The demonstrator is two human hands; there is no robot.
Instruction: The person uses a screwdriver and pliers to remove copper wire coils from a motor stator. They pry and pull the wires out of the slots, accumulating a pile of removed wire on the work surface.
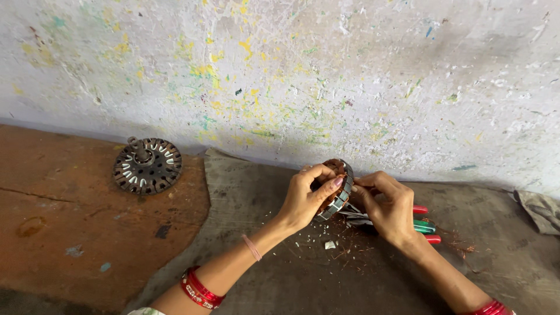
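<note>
My left hand (306, 198) grips a round motor stator (338, 192) with copper windings and a metal slotted rim, held on edge above a grey mat. My right hand (388, 207) pinches at the stator's rim from the right, fingers closed on something small that I cannot make out. Under my right hand lie tools with red and green handles (424, 224). Bits of copper wire and white scraps (341, 245) are scattered on the mat below the hands.
A second dark slotted stator disc (147, 165) lies flat on the brown board (64, 221) at the left. The grey mat (280, 280) covers the floor. A paint-spattered wall (291, 76) rises behind. A crumpled cloth (539, 209) sits at far right.
</note>
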